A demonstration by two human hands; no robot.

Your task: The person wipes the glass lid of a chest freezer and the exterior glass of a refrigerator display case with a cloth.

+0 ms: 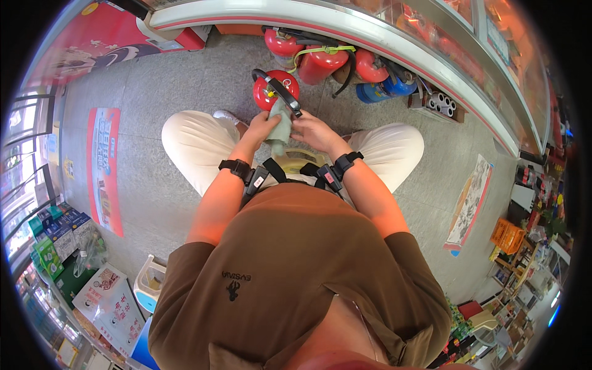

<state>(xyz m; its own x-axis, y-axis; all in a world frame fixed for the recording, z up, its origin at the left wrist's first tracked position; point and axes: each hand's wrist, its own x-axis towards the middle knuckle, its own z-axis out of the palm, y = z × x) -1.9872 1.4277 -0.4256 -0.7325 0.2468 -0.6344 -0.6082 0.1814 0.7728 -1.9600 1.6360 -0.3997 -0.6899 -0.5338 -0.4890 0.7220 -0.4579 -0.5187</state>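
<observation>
A red fire extinguisher with a black handle and hose stands on the floor before me, between my knees. My left hand grips a pale green cloth, which hangs down beside the extinguisher's near side. Close to the lower end of the black hose is my right hand, its fingers partly spread beside the cloth; whether it touches the hose or the cloth I cannot tell.
Several more red extinguishers and a blue cylinder stand along the base of a glass display case. Right of them is a box of white rolls. Banners lie on the floor at both sides. A plastic stool stands lower left.
</observation>
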